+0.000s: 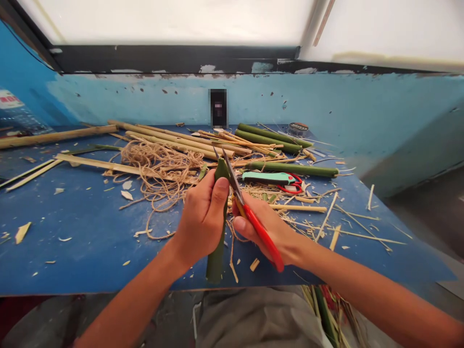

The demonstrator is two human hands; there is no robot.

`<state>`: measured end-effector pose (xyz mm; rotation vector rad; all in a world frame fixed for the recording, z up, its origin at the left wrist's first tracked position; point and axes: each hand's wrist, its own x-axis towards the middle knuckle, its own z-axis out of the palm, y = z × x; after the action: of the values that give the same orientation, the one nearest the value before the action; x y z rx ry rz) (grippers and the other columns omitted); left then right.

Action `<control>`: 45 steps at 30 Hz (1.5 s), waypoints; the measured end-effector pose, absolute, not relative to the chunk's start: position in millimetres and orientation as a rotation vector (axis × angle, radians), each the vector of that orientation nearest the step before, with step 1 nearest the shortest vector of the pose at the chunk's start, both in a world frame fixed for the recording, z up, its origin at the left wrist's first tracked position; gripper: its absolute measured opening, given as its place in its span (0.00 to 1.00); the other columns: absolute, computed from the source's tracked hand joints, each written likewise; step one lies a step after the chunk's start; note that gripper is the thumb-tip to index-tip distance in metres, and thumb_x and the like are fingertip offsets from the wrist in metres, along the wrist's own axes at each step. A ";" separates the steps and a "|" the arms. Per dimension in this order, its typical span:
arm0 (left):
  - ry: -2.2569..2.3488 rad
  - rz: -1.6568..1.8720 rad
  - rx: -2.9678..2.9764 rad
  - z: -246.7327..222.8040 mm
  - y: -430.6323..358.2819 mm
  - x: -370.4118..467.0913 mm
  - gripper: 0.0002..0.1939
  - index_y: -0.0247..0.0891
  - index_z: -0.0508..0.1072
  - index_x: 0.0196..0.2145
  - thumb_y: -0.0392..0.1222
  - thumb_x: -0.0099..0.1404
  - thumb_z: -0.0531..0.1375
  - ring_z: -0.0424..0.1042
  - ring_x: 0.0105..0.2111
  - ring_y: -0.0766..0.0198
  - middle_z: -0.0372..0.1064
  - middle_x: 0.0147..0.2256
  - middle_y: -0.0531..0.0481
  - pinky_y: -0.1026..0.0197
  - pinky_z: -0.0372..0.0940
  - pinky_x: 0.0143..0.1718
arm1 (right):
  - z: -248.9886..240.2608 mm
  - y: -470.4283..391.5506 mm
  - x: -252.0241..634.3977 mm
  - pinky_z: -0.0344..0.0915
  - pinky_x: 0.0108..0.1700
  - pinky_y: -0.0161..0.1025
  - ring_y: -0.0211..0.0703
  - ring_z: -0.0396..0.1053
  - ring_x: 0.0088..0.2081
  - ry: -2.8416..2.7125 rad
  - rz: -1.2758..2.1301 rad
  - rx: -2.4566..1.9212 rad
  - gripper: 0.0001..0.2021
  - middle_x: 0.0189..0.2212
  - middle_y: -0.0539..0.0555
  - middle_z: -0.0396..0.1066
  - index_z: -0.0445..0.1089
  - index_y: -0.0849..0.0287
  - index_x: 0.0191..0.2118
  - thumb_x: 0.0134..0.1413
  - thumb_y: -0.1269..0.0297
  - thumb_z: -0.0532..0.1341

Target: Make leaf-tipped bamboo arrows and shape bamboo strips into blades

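Note:
My left hand [201, 212] is closed around a green bamboo piece [216, 263], held upright with its pointed upper end above the thumb. In my right hand [266, 224] is a pair of red-handled scissors [263, 232]. Their blades [229, 166] point up and away and stand slightly apart, right beside the bamboo's upper end. Whether the blades touch the bamboo I cannot tell. Behind the hands lies a tangle of brown twine [163, 166]. A mint-green folding tool [268, 178] rests just beyond my right hand, beside a red-handled loop [294, 184].
The blue table [90, 241] carries scattered shavings and thin strips. Dry bamboo sticks [181, 143] and green bamboo lengths [297, 168] lie toward the back. A round tin [297, 129] sits near the wall, and a dark blurred rectangle [218, 108] stands against it. More strips [328, 314] are below the front edge.

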<state>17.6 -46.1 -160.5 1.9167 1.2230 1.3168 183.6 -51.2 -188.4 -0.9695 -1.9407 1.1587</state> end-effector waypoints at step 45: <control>1.016 1.541 1.612 -163.7 -37.8 16.0 0.18 0.41 0.73 0.36 0.49 0.73 0.47 0.60 0.28 0.63 0.62 0.28 0.50 0.57 0.62 0.31 | -201.6 -36.2 178.2 0.60 0.35 0.39 0.41 0.58 0.31 -1.677 1.410 -0.767 0.23 0.31 0.50 0.62 0.67 0.56 0.43 0.59 0.38 0.59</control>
<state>16.0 -37.8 -163.7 1.6117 1.0156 1.5407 178.2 -36.2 -201.6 -0.7673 -1.6774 1.4100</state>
